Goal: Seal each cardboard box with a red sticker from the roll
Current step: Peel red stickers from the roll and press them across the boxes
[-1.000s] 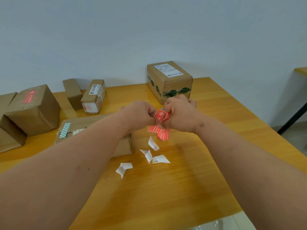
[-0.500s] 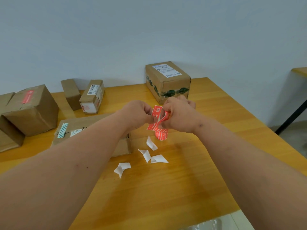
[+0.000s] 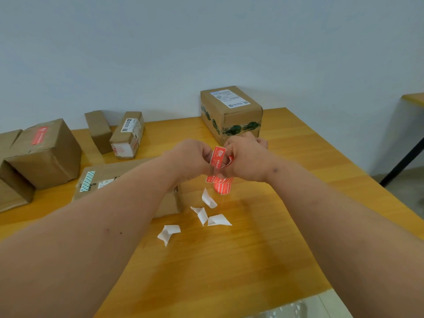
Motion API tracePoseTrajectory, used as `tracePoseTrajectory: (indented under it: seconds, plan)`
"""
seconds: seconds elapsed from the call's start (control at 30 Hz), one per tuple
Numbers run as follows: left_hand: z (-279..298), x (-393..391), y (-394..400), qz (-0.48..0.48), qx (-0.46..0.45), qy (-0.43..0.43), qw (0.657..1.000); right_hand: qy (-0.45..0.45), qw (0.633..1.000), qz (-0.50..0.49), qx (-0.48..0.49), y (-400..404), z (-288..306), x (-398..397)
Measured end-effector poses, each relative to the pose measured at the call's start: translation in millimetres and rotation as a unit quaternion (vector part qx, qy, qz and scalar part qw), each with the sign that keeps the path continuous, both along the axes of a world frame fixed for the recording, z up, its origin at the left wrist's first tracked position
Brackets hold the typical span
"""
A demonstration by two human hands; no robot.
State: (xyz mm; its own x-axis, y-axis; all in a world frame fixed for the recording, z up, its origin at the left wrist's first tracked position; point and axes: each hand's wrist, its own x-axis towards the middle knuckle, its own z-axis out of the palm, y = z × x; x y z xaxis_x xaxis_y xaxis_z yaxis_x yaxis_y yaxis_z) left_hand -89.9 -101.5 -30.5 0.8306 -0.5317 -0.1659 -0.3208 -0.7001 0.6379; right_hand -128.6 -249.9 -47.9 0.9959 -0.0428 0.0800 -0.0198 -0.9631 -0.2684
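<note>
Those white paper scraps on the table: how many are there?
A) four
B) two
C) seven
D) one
A: four curled white paper scraps lie on the wooden table, just under the left hand and right hand, which together hold a red sticker above the sticker roll.

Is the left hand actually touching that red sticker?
Touching. The head view shows the left hand pinching the left edge of the upright red sticker, with no gap between fingers and sticker.
</note>
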Motion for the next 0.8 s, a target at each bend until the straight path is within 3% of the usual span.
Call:
tracePoseTrajectory:
  seconds: [0.47,0.8]
  plan:
    - [-4.8,1.3,-0.2,0.042,-0.050,0.020,0.998,-0.003,1.000,0.004,-0.022,4.7,4.6,-8.9]
    - [-7.9,4.2,0.5,-0.001,0.036,-0.050,0.998,0.001,1.000,0.010,-0.022,4.9,3.4,-8.7]
